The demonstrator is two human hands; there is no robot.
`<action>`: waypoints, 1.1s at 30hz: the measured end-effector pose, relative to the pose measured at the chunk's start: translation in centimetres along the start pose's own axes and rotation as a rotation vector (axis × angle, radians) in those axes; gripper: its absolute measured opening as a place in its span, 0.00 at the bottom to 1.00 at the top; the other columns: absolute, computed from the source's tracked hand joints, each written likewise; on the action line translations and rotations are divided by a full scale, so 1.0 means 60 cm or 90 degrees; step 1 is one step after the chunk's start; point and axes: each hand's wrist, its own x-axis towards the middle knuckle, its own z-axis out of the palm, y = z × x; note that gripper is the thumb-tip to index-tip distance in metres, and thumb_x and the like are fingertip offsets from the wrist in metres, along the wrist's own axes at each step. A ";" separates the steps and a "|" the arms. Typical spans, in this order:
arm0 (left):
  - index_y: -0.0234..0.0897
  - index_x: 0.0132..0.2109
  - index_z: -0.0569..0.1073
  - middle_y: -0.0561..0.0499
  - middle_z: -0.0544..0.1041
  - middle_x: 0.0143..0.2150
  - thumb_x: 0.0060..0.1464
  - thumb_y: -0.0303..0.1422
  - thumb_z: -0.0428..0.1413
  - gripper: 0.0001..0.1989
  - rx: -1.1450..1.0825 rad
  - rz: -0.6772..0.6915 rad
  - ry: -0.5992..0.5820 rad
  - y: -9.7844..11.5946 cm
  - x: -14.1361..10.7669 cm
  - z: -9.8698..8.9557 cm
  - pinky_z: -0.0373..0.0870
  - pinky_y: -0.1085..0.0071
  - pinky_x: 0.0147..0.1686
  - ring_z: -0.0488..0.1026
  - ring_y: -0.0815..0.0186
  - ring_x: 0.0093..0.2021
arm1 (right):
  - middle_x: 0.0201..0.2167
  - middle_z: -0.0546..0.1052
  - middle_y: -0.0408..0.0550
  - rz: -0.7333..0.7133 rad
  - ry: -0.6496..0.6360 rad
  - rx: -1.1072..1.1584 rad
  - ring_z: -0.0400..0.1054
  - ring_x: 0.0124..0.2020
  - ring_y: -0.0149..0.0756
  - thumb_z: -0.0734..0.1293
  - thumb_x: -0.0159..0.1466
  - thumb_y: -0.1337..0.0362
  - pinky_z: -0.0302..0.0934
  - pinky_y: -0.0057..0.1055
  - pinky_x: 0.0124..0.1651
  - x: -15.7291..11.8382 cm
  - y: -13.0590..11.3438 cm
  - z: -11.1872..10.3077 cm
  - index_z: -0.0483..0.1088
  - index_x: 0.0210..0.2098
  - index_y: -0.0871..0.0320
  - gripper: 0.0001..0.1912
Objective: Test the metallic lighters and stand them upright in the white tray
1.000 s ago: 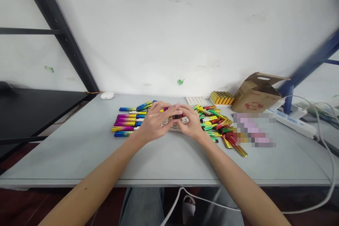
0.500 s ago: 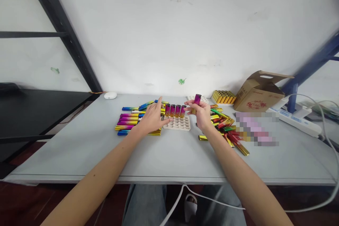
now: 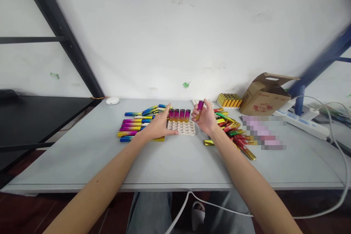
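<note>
A white tray with round holes lies on the grey table. Several purple-and-gold lighters stand upright in its back row. My left hand is at the tray's left side, thumb and fingers spread, the thumb by its front left corner. Another purple-and-gold lighter is held tilted in my right hand, just right of the tray. Shiny purple, gold and blue wraps or lighters are heaped left of my left hand.
Red, green and gold shiny pieces lie heaped on the right. Behind them are a tray of gold lighters, an open cardboard box and a power strip. A white case sits back left.
My right hand has turned its palm more upward and tilted the lighter in it. My left hand stays beside the tray, fingers still spread. The whole view has shifted slightly.
</note>
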 end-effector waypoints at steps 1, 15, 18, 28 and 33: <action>0.38 0.72 0.30 0.35 0.55 0.69 0.42 0.54 0.64 0.65 -0.001 0.004 0.003 -0.001 0.001 0.001 0.55 0.51 0.61 0.52 0.41 0.68 | 0.17 0.55 0.38 0.010 -0.003 0.000 0.53 0.20 0.29 0.58 0.63 0.47 0.51 0.24 0.21 0.001 0.001 0.000 0.61 0.24 0.56 0.20; 0.38 0.72 0.33 0.34 0.55 0.69 0.44 0.55 0.62 0.62 0.000 -0.003 0.039 -0.007 0.004 0.013 0.55 0.50 0.61 0.52 0.42 0.68 | 0.15 0.51 0.37 0.032 0.009 -0.008 0.47 0.17 0.28 0.54 0.62 0.51 0.46 0.25 0.19 0.005 0.006 -0.003 0.53 0.20 0.55 0.19; 0.38 0.72 0.34 0.35 0.54 0.70 0.45 0.55 0.62 0.61 0.001 0.004 0.037 -0.008 0.004 0.013 0.55 0.51 0.61 0.52 0.42 0.68 | 0.15 0.53 0.37 0.028 0.038 -0.023 0.46 0.16 0.29 0.55 0.62 0.50 0.46 0.25 0.19 0.006 0.007 -0.003 0.56 0.22 0.55 0.18; 0.38 0.72 0.34 0.35 0.56 0.68 0.46 0.55 0.61 0.60 0.009 0.016 0.037 -0.007 0.003 0.012 0.55 0.50 0.61 0.53 0.42 0.68 | 0.13 0.48 0.35 0.025 0.043 -0.034 0.41 0.15 0.27 0.54 0.62 0.49 0.43 0.25 0.18 0.003 0.008 0.002 0.49 0.19 0.54 0.20; 0.37 0.72 0.33 0.36 0.56 0.69 0.47 0.55 0.61 0.60 0.010 0.015 0.026 -0.006 0.003 0.010 0.56 0.51 0.61 0.53 0.42 0.68 | 0.13 0.49 0.35 -0.033 0.077 -0.025 0.41 0.15 0.27 0.54 0.61 0.49 0.43 0.26 0.18 0.002 0.008 0.001 0.50 0.19 0.54 0.21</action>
